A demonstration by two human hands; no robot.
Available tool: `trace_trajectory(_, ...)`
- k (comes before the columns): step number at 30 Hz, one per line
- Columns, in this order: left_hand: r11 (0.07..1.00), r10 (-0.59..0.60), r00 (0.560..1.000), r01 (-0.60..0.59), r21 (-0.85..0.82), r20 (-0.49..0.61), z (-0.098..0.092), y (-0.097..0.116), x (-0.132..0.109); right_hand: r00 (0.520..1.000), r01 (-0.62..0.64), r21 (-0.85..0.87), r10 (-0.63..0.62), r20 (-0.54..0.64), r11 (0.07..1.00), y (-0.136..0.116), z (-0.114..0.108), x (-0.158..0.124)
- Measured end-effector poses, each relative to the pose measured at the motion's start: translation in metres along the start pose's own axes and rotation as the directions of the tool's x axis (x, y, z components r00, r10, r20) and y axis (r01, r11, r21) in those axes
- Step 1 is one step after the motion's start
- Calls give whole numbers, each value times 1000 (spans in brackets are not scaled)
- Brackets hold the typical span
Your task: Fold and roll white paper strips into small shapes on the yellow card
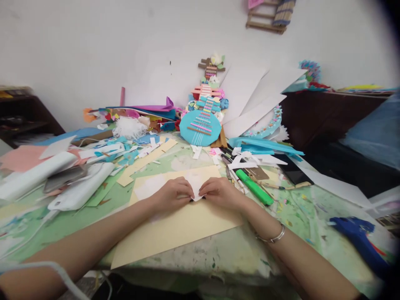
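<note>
My left hand and my right hand meet at the middle of the table, fingers curled and pinched on a small white piece of paper. The paper lies on a large cream sheet of card that reaches to the table's front edge. Each hand presses one side of the white piece, fingertips almost touching. A metal bangle circles my right wrist.
A green marker, pens and paper scraps lie right of my hands. A blue paper guitar leans on the wall behind. White foam pieces sit at left. A blue glue gun rests at right. The green table is paint-stained.
</note>
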State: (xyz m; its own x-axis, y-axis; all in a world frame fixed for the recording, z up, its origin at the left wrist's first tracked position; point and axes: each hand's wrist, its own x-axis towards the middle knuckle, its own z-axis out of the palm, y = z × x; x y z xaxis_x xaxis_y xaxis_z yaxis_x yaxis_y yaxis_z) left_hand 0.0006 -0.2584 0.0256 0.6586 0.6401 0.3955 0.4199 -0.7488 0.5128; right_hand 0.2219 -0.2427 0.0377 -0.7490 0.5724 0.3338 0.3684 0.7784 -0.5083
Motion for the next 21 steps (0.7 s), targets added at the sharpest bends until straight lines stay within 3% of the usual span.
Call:
trace_trajectory(6, 985, -62, 995, 75, -155, 83, -7, -4, 0, 994, -25, 58, 19, 109, 998, -1, -8, -2)
trace_trajectory(14, 944, -157, 975, 195, -267, 157, -9, -7, 3, 972, -228, 344, 191, 140, 911, 2, -6, -3)
trace_trajectory(21, 924, -175, 963, 232, -303, 203, -12, -5, 5, 984, -123, 245, 86, 155, 962, 1, -9, -2)
